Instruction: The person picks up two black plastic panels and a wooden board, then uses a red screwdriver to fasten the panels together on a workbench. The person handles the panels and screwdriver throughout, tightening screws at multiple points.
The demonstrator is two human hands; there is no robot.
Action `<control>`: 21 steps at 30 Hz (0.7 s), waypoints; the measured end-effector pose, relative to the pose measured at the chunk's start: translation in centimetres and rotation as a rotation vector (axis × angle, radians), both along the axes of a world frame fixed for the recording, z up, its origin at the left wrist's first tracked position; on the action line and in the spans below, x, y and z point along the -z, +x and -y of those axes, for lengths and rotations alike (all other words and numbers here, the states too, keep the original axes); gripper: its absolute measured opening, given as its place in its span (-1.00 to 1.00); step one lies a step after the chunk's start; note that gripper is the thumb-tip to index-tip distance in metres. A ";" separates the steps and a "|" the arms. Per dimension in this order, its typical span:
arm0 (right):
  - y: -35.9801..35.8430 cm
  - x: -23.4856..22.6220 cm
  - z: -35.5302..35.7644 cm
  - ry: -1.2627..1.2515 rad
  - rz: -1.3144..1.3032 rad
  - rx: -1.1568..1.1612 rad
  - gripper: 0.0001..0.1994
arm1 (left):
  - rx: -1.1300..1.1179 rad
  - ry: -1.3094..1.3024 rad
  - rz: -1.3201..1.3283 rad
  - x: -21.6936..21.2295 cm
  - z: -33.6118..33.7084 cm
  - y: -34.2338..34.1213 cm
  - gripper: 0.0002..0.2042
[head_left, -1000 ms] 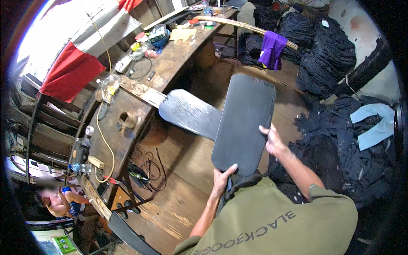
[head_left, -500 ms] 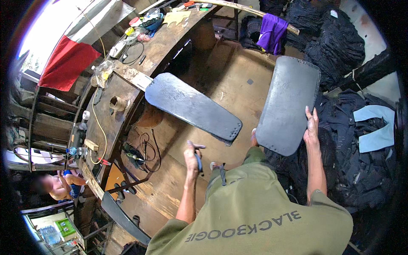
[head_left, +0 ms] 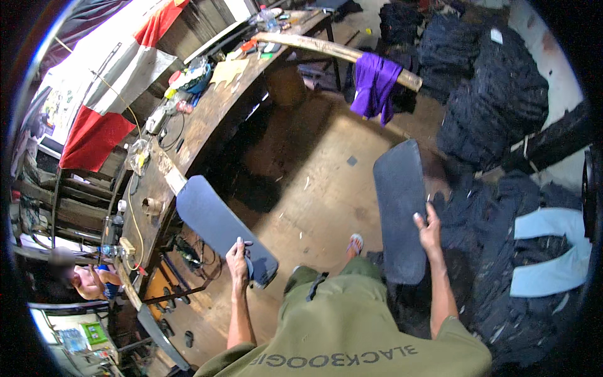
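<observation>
My left hand [head_left: 239,259] grips the near end of a long dark rounded board [head_left: 220,226] that juts out from the wooden workbench [head_left: 207,125]. My right hand [head_left: 430,229] holds the right edge of a second dark flat board [head_left: 402,207], lifted upright over the floor and away from the bench. The two boards are well apart. My olive shirt fills the lower middle, and one sandalled foot [head_left: 355,242] shows below.
Heaps of dark clothing [head_left: 496,107] line the right side, with a pale blue garment [head_left: 553,251]. A purple cloth [head_left: 375,87] hangs on a wooden beam. The bench carries tools, cables and bottles. Another person [head_left: 88,283] sits at lower left.
My right hand has carried the second board off the bench board toward the right. My left hand let go of it and took hold of the bench board's near end.
</observation>
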State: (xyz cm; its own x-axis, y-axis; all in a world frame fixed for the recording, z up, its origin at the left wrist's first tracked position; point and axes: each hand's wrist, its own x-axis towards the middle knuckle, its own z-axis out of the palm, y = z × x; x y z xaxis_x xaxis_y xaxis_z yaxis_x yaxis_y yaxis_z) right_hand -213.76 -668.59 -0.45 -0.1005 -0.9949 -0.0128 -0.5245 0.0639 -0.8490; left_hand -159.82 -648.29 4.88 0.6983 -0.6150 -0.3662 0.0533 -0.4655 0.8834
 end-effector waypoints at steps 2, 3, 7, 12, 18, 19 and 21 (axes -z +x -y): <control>-0.4 -0.9 2.5 0.081 -0.170 -0.082 -0.36 | 0.100 -0.031 -0.015 -0.3 2.4 -2.3 -0.56; -0.1 -1.6 3.9 0.044 -0.125 -0.169 -0.36 | 0.133 -0.027 0.011 -0.2 3.6 -3.5 -0.58; 4.6 -4.1 9.0 0.041 0.038 -0.336 -0.41 | 0.266 0.029 -0.115 -0.3 8.1 -7.8 -0.59; 14.3 -7.6 16.1 -0.004 0.418 -0.538 -0.50 | 0.361 0.009 -0.281 -0.6 14.8 -11.3 -0.48; 26.7 -13.0 25.1 0.125 0.643 -0.820 -0.45 | 0.208 -0.261 -0.450 0.5 23.5 -9.7 -0.59; 29.2 -13.5 26.8 0.115 0.614 -0.831 -0.43 | 0.127 -0.269 -0.420 0.7 24.8 -8.5 -0.68; 33.7 -13.7 29.3 0.084 0.526 -0.824 -0.38 | -0.002 -0.389 -0.498 1.0 28.0 -6.0 -0.64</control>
